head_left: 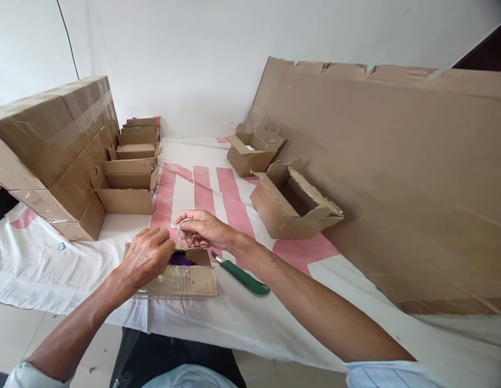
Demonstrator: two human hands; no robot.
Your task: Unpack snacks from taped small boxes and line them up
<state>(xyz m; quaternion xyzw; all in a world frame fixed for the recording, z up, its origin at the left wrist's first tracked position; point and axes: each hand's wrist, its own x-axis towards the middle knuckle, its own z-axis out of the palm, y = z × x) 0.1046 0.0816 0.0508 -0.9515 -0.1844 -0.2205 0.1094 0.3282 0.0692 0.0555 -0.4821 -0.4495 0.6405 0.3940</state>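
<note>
A small cardboard box (196, 283) lies at the table's front edge, its top partly open, with something purple (181, 260) showing inside. My left hand (149, 252) is closed over the box's left part, knuckles up. Its fingertips are hidden, so what they grip cannot be made out. Just above the box's far edge, my right hand (206, 229) has its fingers curled around a crumpled, see-through piece that looks like clear tape (185, 233). To the right of the box, a green-handled cutter knife (246, 279) rests on the cloth, its blade toward the box.
Taped cartons (52, 140) form a stack at the left, beside a row of open small boxes (125, 200). Two more open boxes, one nearer (275, 215) and one farther (246, 160), stand right of centre. A large cardboard sheet (396, 178) leans along the right.
</note>
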